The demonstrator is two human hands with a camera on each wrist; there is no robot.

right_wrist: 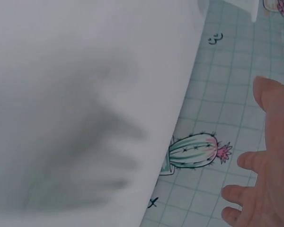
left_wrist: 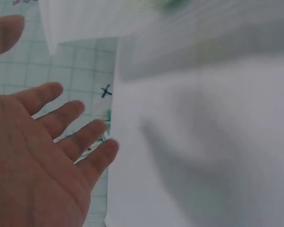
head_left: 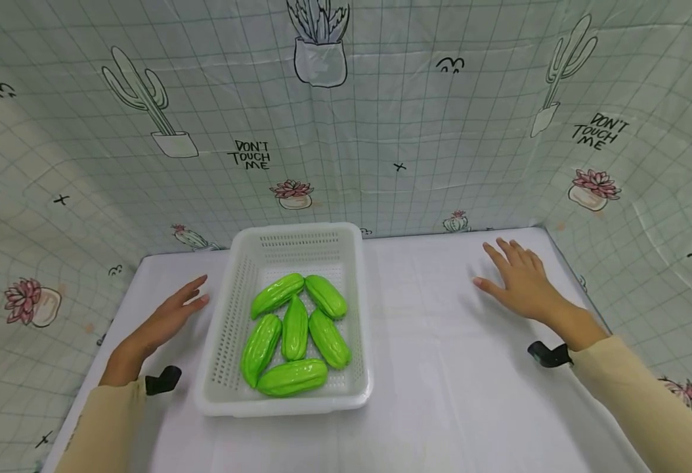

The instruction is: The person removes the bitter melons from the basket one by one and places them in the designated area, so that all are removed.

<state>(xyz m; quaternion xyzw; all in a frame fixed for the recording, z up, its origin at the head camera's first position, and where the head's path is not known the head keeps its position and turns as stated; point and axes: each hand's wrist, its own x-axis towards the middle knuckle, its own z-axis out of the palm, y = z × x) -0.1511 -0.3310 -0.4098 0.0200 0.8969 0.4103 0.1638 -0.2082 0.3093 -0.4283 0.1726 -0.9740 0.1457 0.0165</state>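
A white perforated plastic basket stands left of centre on the table. Several glossy, bright green, ridged gourd-like vegetables lie inside on its floor. My left hand hovers just left of the basket with its fingers extended, apart from it and holding nothing. In the left wrist view the palm of that left hand shows, with the basket wall at the top. Far to the right, my right hand is spread above the tabletop, empty. Its fingers look relaxed in the right wrist view, where the right hand is partly cut off.
White cloth covers the table. Behind it and on both sides hangs a gridded curtain printed with cacti and lettering. A black strap end sticks out at the left wrist, and another black strap end at the right.
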